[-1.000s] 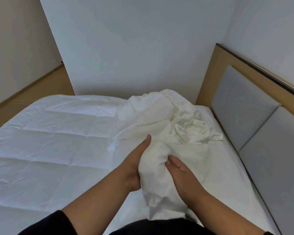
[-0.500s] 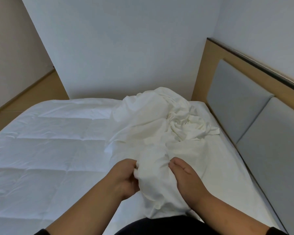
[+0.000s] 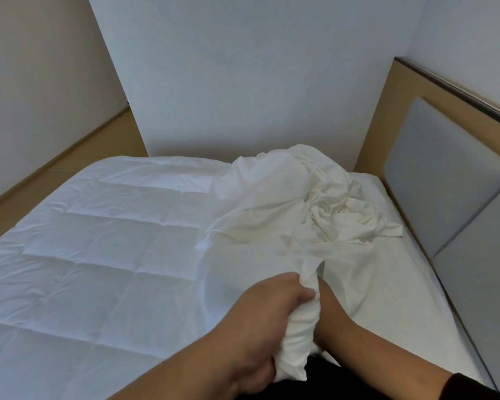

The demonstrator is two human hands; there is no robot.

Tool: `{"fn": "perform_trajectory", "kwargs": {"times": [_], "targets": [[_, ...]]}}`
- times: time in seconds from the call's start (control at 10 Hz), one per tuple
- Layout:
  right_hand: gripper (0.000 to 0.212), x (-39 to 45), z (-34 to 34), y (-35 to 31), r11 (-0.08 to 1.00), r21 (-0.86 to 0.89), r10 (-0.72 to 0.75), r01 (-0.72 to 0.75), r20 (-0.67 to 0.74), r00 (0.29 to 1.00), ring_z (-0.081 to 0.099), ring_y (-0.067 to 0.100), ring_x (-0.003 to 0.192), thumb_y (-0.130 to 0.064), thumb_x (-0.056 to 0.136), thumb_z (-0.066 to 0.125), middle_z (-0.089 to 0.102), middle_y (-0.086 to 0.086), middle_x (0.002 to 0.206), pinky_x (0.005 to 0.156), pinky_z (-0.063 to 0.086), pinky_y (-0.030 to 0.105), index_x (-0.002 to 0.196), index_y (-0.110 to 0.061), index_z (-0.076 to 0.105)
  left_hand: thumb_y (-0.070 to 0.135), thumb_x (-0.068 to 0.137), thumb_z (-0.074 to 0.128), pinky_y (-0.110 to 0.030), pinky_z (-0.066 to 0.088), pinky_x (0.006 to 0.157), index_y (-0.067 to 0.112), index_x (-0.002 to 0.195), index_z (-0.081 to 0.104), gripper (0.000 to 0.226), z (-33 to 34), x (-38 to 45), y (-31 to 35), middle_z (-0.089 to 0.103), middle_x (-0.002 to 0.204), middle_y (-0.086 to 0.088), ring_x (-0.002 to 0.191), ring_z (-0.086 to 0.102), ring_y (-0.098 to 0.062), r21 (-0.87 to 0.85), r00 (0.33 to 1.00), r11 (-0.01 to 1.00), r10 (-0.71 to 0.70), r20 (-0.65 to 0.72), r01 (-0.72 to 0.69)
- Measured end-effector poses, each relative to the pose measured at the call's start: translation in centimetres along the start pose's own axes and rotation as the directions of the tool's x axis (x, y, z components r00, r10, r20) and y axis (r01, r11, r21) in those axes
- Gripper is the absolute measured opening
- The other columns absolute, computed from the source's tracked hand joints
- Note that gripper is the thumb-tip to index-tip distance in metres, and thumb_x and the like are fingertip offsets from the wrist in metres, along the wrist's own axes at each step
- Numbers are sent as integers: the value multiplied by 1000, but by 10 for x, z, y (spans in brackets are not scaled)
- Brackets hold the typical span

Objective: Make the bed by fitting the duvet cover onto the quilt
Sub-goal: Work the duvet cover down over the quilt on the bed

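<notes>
A white quilted quilt (image 3: 104,249) lies spread flat over the bed. On its right half sits the crumpled cream duvet cover (image 3: 295,203), bunched toward the headboard. A gathered strip of the cover runs down toward me. My left hand (image 3: 272,310) grips that strip from the left, thumb on top. My right hand (image 3: 329,307) holds the same strip from the right, its fingers mostly hidden behind the fabric.
A padded grey headboard (image 3: 451,180) in a tan wooden frame runs along the right side. A white wall (image 3: 243,82) stands right behind the bed's far edge. Tan floor (image 3: 70,157) shows at the far left.
Both hands drew closer together and nearer to me, bunching the cover's strip tighter. My left hand has closed over it and my view shifted right and down.
</notes>
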State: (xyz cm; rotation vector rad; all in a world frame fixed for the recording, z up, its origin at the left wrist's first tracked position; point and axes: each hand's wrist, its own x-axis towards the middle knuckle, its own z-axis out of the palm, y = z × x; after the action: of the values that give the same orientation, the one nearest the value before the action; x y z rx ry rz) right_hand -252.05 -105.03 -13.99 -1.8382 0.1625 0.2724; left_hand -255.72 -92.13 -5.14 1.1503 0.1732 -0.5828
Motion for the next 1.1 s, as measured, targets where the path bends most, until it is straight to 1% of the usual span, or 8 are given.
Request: {"fn": "perform_trajectory", "kwargs": {"times": [0.1, 0.2, 0.3, 0.5, 0.7, 0.8, 1.0, 1.1], "targets": [[25, 14, -4, 11, 989, 145, 13, -17, 31, 999, 63, 11, 80, 1, 96, 55, 62, 0, 92, 81, 55, 33, 95, -24, 56, 13, 87, 50, -21, 33, 38, 4, 91, 70, 22, -12, 17, 0, 48, 72, -18, 45, 43, -21, 123, 999, 992, 34, 27, -37], [25, 23, -3, 18, 986, 157, 59, -47, -71, 996, 62, -11, 73, -6, 105, 43, 64, -13, 90, 67, 46, 4, 95, -20, 62, 3, 77, 52, -22, 33, 42, 20, 78, 73, 28, -44, 37, -10, 53, 65, -13, 43, 42, -17, 299, 955, 947, 192, -228, -119], [33, 23, -9, 18, 985, 161, 80, -54, -162, 984, 60, -14, 82, -17, 105, 39, 68, -15, 94, 65, 40, 0, 92, -19, 69, 36, 65, 73, -29, 49, 69, 35, 96, 63, 32, -77, 47, -25, 66, 94, 7, 79, 63, -16, 521, 853, 852, 305, -423, -47], [36, 26, 11, 15, 959, 256, 199, -125, -287, 937, 58, 0, 114, -24, 108, 22, 58, -5, 135, 104, 43, 15, 128, -22, 52, 49, 92, 62, -22, 52, 85, 33, 106, 60, 21, -67, 66, -47, 69, 103, 13, 96, 63, -4, 764, 993, 641, 25, -118, 75], [28, 11, -21, -4, 984, 177, 20, 18, -215, 976, 60, -16, 90, -30, 107, 41, 68, -32, 92, 84, 45, 7, 100, -38, 66, 25, 99, 62, -20, 52, 68, 18, 86, 65, 14, -50, 111, -29, 72, 81, 1, 73, 65, -6, 595, 977, 804, 138, -162, -15], [32, 2, -33, -3, 990, 139, 22, 24, -322, 946, 65, 1, 90, -35, 103, 41, 72, -15, 91, 86, 49, 24, 95, -24, 70, 39, 95, 62, -41, 55, 77, 15, 92, 72, 26, -32, 116, -10, 75, 89, -11, 84, 69, -27, 444, 979, 896, 72, -192, 22], [35, -32, -64, 17, 992, 127, 55, 11, -509, 859, 46, 15, 71, -29, 103, 46, 48, -4, 71, 69, 39, 33, 77, -5, 45, 36, 89, 69, -38, 55, 71, 16, 98, 75, 23, -17, 117, 8, 78, 86, -8, 84, 71, -31, 231, 982, 968, -59, -178, 100], [39, -59, -71, 32, 996, 71, 74, -54, -334, 940, 45, 11, 72, -28, 104, 48, 47, -9, 72, 71, 39, 30, 66, -19, 46, 36, 83, 74, -45, 58, 85, 15, 99, 76, 27, -22, 127, 19, 78, 91, -7, 89, 73, -30, 107, 965, 993, -27, -262, 57]]}}
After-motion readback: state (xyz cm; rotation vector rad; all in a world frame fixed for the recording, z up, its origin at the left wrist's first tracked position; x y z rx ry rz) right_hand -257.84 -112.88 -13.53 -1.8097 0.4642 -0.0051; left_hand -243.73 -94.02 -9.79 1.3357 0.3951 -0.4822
